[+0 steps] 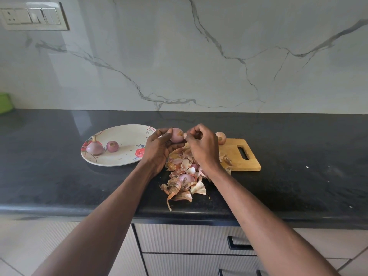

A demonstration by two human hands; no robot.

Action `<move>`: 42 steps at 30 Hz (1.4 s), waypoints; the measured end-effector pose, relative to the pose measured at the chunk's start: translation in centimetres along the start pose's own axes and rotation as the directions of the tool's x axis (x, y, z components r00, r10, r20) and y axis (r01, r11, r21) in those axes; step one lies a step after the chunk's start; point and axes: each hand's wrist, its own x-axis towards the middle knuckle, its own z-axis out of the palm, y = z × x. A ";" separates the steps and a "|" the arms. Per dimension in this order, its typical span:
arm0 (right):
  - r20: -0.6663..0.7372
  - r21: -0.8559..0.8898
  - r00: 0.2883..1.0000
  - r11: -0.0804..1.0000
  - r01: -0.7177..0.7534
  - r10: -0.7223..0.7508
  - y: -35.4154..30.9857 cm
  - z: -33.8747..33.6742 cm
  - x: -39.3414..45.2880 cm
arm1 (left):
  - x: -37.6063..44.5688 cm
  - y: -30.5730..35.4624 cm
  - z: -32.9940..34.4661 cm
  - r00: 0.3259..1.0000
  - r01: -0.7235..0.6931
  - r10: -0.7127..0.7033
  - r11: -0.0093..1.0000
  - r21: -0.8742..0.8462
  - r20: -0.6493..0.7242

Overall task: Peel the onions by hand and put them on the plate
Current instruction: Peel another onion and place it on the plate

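My left hand [159,144] cradles the onion [176,135] above the surface [59,186], beside the plate [119,136]; my right hand [201,144] pinches skin at its side. I'd best pull in strips towards the root and turn it steadily.

Two peeled onions [95,148] [112,146] on floral plate [119,134]; unpeeled one [221,137] on board.

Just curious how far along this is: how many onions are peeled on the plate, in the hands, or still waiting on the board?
Peeled onions on the plate: 2
Onion held in the left hand, right hand picking at it: 1
Unpeeled onion on the cutting board: 1
Total: 4 onions
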 end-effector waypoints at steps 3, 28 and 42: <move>0.054 -0.025 0.999 1.000 -0.007 0.008 0.2 0.2 0.0 | -0.1 0.0 0.0 1.000 -0.002 0.002 1.000 -0.014 0.009; 0.061 -0.018 0.993 0.994 -0.105 0.106 -0.2 -0.1 -0.4 | -0.2 -0.2 0.1 1.000 -0.013 0.012 0.998 0.053 0.006; 0.093 0.197 0.904 0.883 -0.427 0.417 -0.7 -0.5 -0.1 | -0.2 -0.6 0.1 0.998 -0.046 0.040 0.993 0.106 0.057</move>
